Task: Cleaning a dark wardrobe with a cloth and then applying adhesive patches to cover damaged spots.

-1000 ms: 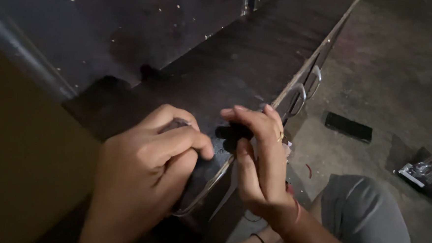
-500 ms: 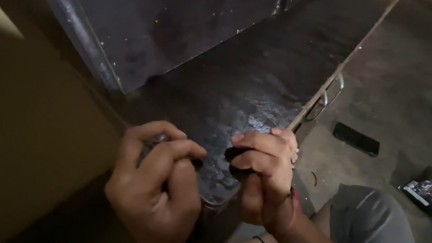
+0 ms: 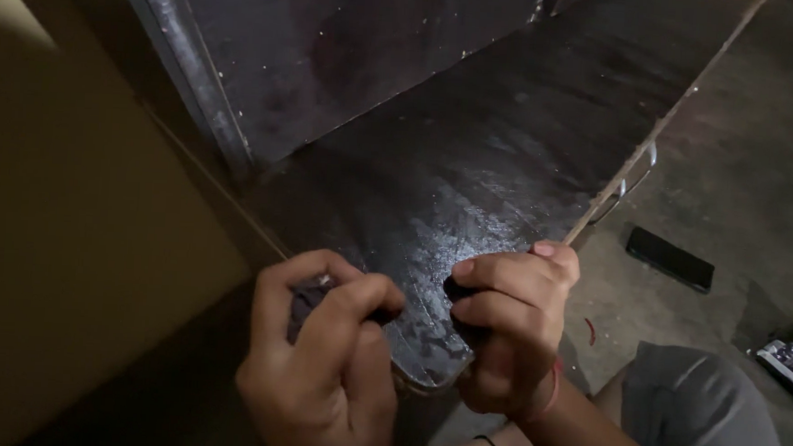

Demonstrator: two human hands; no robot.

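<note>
Dark glossy panel (image 3: 470, 191), lower centre of frame; long axis runs from rounded near corner up toward upper right. Left hand (image 3: 322, 355) curled fist-like at lower left, grip pinching something small and dark against panel edge. Right hand (image 3: 509, 324) curled, grip pressed together on a dark piece at the surface. Black phone (image 3: 670, 258) on floor (image 3: 761, 179), right.
</note>
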